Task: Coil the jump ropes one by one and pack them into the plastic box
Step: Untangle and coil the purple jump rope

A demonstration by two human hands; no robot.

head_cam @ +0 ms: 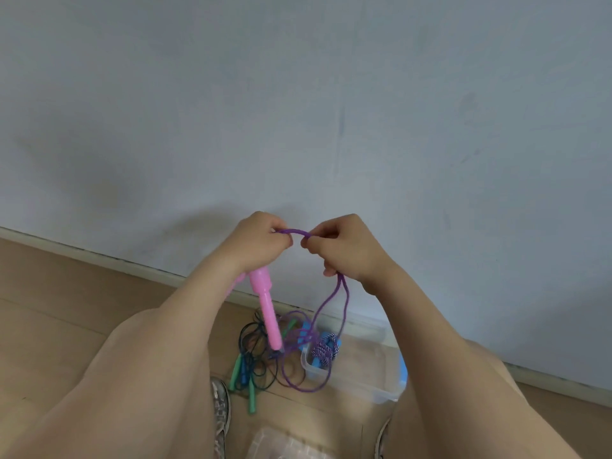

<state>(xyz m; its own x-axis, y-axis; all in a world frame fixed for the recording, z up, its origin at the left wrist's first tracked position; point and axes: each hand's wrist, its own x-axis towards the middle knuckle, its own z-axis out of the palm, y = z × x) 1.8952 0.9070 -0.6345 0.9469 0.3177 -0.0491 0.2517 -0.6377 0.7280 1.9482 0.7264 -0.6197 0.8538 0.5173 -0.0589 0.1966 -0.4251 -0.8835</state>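
Note:
A purple jump rope (344, 299) with pink handles (266, 306) is held up in front of the wall. My left hand (261, 241) grips the rope's top, and the pink handles hang below it. My right hand (344, 246) pinches the same rope a short way to the right; a short purple span (293, 231) joins the two hands. Two strands drop from my right hand to loops on the floor. The clear plastic box (364, 369) stands on the floor below, with a coiled rope with blue handles (323, 351) inside it.
A dark rope with green and blue handles (246, 369) lies tangled on the wooden floor left of the box. A clear lid (281, 445) lies at the bottom edge, between my shoes (220, 412). A grey wall with a pale skirting board stands close behind.

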